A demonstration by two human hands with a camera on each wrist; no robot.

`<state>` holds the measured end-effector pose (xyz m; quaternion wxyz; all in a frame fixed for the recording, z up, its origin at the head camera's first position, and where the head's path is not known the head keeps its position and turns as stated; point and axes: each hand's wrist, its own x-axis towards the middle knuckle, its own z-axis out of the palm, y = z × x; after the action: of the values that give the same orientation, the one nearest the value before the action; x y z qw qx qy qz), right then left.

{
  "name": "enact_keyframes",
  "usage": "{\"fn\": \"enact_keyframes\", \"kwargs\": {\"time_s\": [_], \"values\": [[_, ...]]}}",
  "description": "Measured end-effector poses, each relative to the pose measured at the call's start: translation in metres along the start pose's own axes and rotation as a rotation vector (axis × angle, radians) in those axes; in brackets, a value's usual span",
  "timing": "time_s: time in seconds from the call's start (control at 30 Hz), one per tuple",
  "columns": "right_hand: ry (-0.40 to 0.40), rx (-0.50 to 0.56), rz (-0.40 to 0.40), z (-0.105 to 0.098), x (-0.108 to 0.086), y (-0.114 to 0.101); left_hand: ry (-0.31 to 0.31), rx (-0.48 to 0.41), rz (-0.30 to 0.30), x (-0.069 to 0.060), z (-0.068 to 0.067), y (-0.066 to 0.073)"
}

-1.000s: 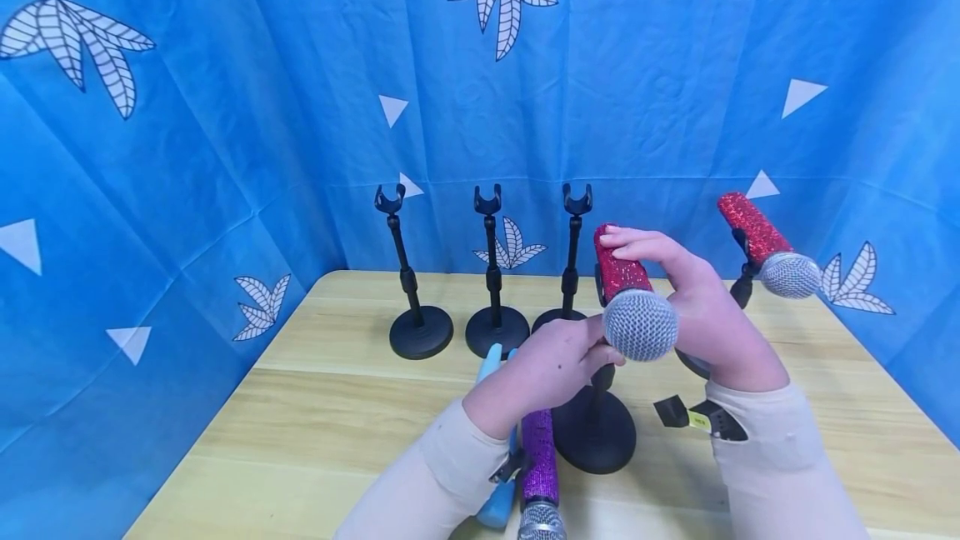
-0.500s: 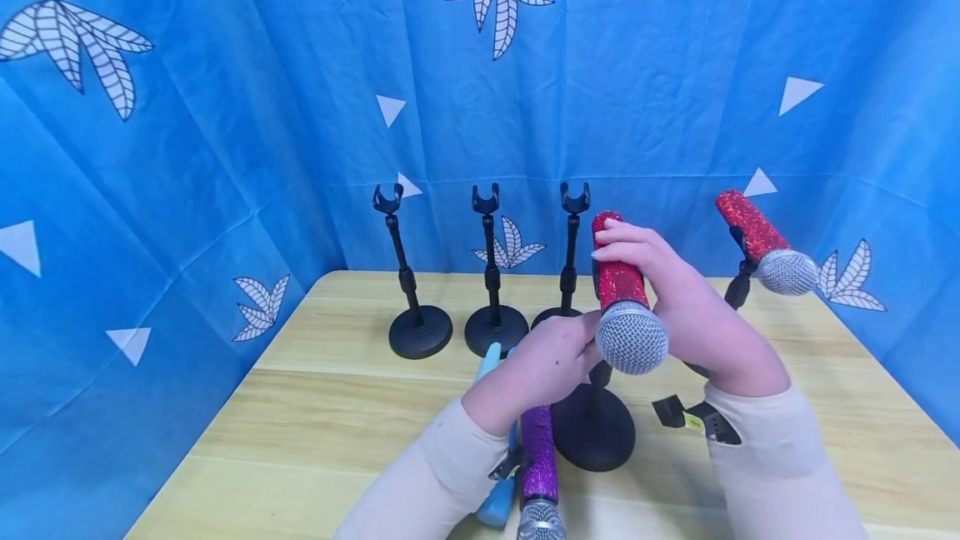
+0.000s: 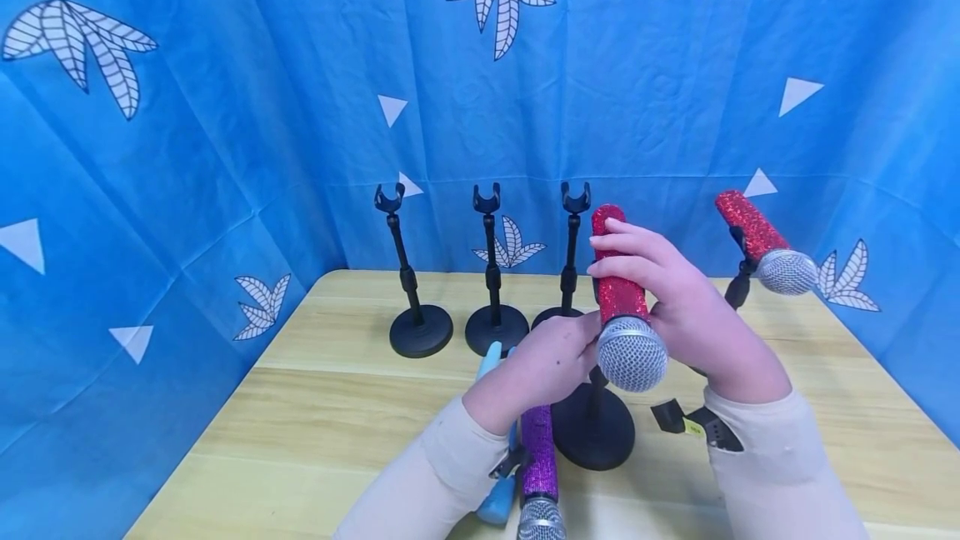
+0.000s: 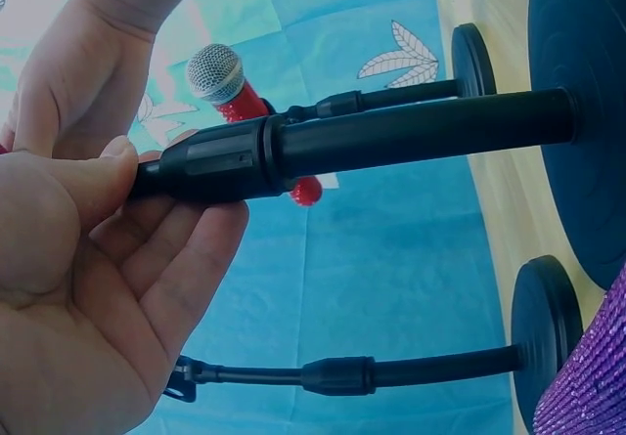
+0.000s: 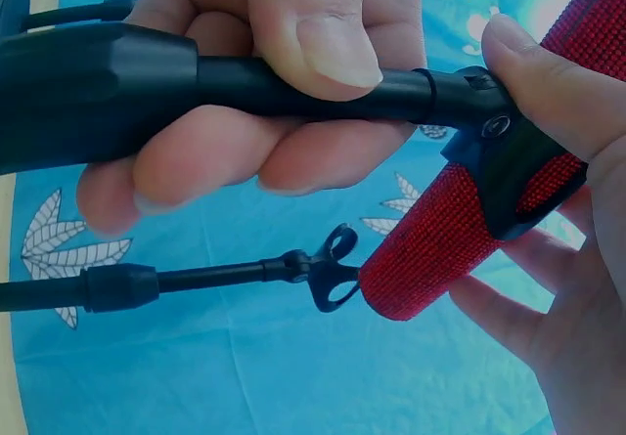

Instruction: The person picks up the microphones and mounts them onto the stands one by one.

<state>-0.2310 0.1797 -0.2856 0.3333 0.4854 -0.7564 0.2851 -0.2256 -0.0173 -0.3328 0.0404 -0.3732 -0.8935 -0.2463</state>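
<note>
A red glittery microphone point(image 3: 622, 297) with a silver grille sits in the clip point(image 5: 499, 186) of the nearest black stand point(image 3: 595, 432). My right hand point(image 3: 693, 315) grips the microphone's body from behind, thumb near the clip joint in the right wrist view. My left hand point(image 3: 536, 369) pinches the stand's thin upper pole point(image 5: 293, 88) between thumb and fingers, just below the clip. The microphone slopes, grille toward me and tail up. Under my left forearm lie a purple glittery microphone point(image 3: 538, 457) and a light blue one point(image 3: 497, 502), both partly hidden.
Three stands with bare clips, the left point(image 3: 422, 330), middle point(image 3: 497, 330) and right one point(image 3: 576, 200), stand in a row at the back. Another red microphone point(image 3: 753, 223) rests in a stand at the right. A blue curtain point(image 3: 480, 115) surrounds the wooden table point(image 3: 315, 415).
The held microphone has tilted: its tail has risen and its grille has dropped and shifted slightly left. My right hand has turned with it, while my left hand keeps its place on the pole.
</note>
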Motion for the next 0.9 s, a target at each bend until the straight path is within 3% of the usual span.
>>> {"fn": "enact_keyframes", "kwargs": {"time_s": [0.07, 0.4, 0.7, 0.8, 0.9], "values": [[-0.005, -0.025, -0.006, 0.0, 0.0, -0.001, 0.003, -0.007, 0.007, 0.0, 0.0, 0.0], [-0.056, -0.045, 0.133, -0.001, -0.002, -0.005, 0.001, 0.017, -0.018, 0.001, 0.0, -0.001], [-0.12, -0.107, 0.316, -0.015, -0.017, -0.001, -0.017, -0.024, -0.046, 0.001, 0.001, 0.0], [-0.165, -0.108, 0.378, -0.021, -0.024, 0.003, -0.009, -0.032, -0.039, 0.001, 0.001, 0.0], [-0.263, -0.072, 0.465, -0.023, -0.034, 0.007, -0.012, -0.029, -0.037, 0.001, 0.0, 0.0]]}}
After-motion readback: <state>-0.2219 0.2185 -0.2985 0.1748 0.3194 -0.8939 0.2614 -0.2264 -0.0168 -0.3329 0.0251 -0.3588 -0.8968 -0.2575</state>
